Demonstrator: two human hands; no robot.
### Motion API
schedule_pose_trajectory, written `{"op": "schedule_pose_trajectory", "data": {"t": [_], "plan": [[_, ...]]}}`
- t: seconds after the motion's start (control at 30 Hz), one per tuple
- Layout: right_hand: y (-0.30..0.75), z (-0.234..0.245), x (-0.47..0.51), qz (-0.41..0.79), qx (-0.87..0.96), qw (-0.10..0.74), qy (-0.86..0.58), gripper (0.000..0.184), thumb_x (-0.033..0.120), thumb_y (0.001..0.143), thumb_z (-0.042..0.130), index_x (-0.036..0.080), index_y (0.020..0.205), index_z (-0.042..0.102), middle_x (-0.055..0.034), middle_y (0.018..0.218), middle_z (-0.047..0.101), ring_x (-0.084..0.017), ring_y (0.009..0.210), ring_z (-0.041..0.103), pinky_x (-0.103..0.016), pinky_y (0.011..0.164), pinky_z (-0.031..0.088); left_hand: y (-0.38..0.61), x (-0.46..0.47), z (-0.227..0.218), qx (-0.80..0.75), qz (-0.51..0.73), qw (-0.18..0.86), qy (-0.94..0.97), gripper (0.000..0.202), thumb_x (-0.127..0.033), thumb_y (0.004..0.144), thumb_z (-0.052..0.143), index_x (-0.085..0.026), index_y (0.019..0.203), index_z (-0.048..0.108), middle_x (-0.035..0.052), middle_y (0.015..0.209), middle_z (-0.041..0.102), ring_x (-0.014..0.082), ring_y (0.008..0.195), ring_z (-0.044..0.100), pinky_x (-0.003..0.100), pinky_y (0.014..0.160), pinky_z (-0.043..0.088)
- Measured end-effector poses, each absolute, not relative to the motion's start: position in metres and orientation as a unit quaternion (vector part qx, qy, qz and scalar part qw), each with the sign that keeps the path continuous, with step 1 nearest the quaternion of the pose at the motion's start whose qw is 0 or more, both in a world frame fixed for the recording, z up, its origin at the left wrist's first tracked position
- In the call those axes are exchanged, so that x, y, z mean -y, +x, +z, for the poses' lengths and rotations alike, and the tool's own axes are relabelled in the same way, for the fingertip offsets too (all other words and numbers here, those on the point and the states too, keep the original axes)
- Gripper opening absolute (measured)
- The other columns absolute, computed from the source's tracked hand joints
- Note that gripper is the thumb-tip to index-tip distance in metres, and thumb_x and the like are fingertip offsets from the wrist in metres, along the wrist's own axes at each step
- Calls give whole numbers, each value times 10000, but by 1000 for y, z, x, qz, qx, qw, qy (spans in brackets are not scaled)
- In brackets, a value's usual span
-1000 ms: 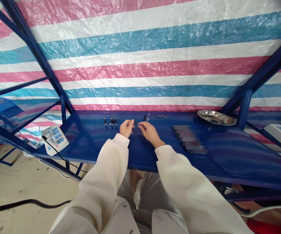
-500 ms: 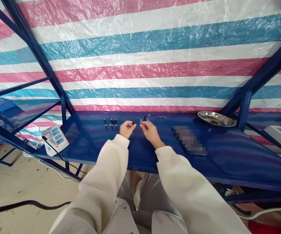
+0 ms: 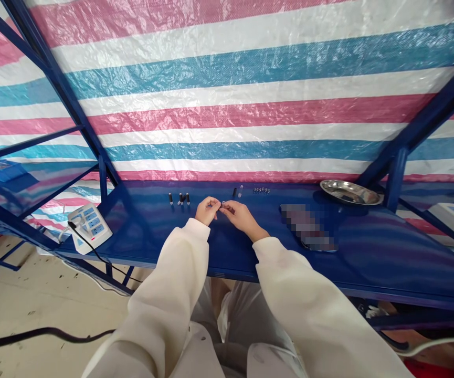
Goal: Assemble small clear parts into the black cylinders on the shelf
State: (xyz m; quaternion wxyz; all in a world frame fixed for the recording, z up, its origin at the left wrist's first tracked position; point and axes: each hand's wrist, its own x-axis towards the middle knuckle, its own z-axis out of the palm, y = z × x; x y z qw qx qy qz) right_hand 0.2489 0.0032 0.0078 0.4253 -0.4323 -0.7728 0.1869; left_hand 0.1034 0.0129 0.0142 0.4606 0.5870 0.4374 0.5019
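Observation:
Over the middle of the blue table (image 3: 227, 247), my left hand (image 3: 208, 211) and my right hand (image 3: 239, 215) meet at the fingertips. My left hand pinches a small black piece, mostly hidden by the fingers. Between thumb and forefinger my right hand grips a small clear piece, its end pressed close to the black one. Just beyond the right hand stand a black tube (image 3: 234, 192) and a clear tube (image 3: 241, 190). Several small black-topped tubes (image 3: 188, 198) stand left of my hands. A row of small shiny metal parts (image 3: 261, 191) lies to the right.
An oval metal tray (image 3: 329, 186) sits at the back right. Nearer lies a blurred flat dark object (image 3: 309, 228). A white power strip (image 3: 95, 231) with a black cable rests at the left end. Blue frame posts (image 3: 395, 178) and a striped sheet (image 3: 227, 115) bound the table behind.
My hands have come together; the right moved left and slightly down, bringing its clear piece to the black piece in my left. The things on the table stay put.

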Motion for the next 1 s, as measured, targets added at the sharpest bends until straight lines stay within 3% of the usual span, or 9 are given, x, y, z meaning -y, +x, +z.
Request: {"op": "schedule_pose_trajectory", "data": {"t": [0.17, 0.3, 0.5, 1.0], "plan": [[250, 17, -7, 159, 806, 350, -450, 181, 308, 803, 516, 172, 692, 561, -13, 650, 581, -112, 564, 475, -227, 559, 359, 104, -11, 13, -455, 512, 424, 593, 116, -268, 749, 550, -168, 780, 501, -68, 613, 504, 30, 343, 441, 176, 370, 342], [263, 17, -24, 131, 789, 290, -525, 140, 286, 778, 553, 170, 707, 586, -28, 680, 630, -127, 599, 531, -227, 567, 344, 104, -12, 8, -499, 520, 364, 590, 73, -248, 785, 502, -175, 779, 495, -55, 630, 527, 35, 357, 426, 177, 385, 355], [289, 7, -50, 117, 680, 275, -669, 134, 290, 750, 588, 170, 709, 633, -50, 741, 679, -173, 711, 603, -236, 602, 374, 105, -12, 7, -522, 503, 282, 629, 38, -200, 763, 510, -176, 744, 532, -45, 618, 550, 44, 423, 419, 178, 476, 387], [283, -9, -68, 119, 654, 286, -690, 163, 321, 756, 582, 191, 754, 682, -52, 804, 702, -187, 757, 629, -247, 624, 412, 106, -8, 10, -512, 494, 287, 642, 48, -209, 758, 513, -177, 752, 548, -38, 621, 549, 50, 442, 411, 178, 484, 372]]}}
